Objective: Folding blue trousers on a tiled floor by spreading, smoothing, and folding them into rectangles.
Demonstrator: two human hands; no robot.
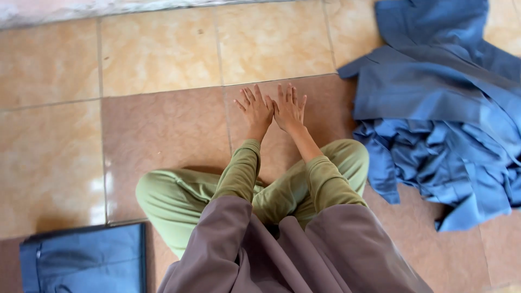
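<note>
Person sits cross-legged on the tan and brown glazed tile floor (163,130). Left hand (255,108) and right hand (289,108) lie palms down on the floor, side by side and touching, fingers spread apart, holding nothing. Rumpled heap of blue cloth garments (439,114) lies at 3 o'clock from the hands, apart. Folded dark blue cloth piece (87,260) lies at 8 o'clock, beside the left knee.

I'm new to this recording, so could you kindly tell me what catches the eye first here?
The left hand and right hand lie flat, side by side, on the tiled floor in front of crossed legs in green trousers. A rumpled heap of blue cloth fills the right side, and a folded blue piece lies at lower left.
</note>
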